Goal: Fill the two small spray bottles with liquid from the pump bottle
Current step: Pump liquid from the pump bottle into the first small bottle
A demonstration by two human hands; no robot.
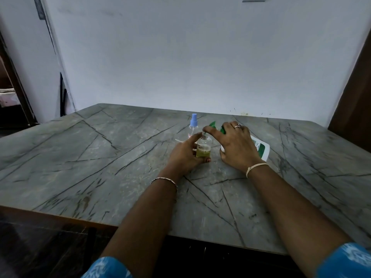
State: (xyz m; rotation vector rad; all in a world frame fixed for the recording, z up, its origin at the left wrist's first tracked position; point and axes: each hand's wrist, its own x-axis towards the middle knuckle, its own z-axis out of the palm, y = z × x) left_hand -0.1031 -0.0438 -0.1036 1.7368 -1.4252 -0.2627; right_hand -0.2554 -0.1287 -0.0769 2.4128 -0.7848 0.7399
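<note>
A small clear spray bottle [203, 149] stands uncapped on the table, holding some yellow-green liquid. My left hand [185, 155] grips its body, with the forefinger reaching up to the neck. My right hand [233, 144] holds the white pump bottle [261, 148], which leans left with its green pump head [215, 126] over the small bottle's open neck; the thumb reaches toward that neck. A second small clear bottle [193, 128] with a light blue spray cap stands just behind. A thin white part [179, 140], partly hidden, lies on the table behind my left hand.
The grey marble-patterned table [100, 157] spreads wide to the left and right of the bottles. A pale wall [200, 57] stands behind its far edge, and a dark wooden panel [353, 97] rises at the right. The near table edge has dark floor below it.
</note>
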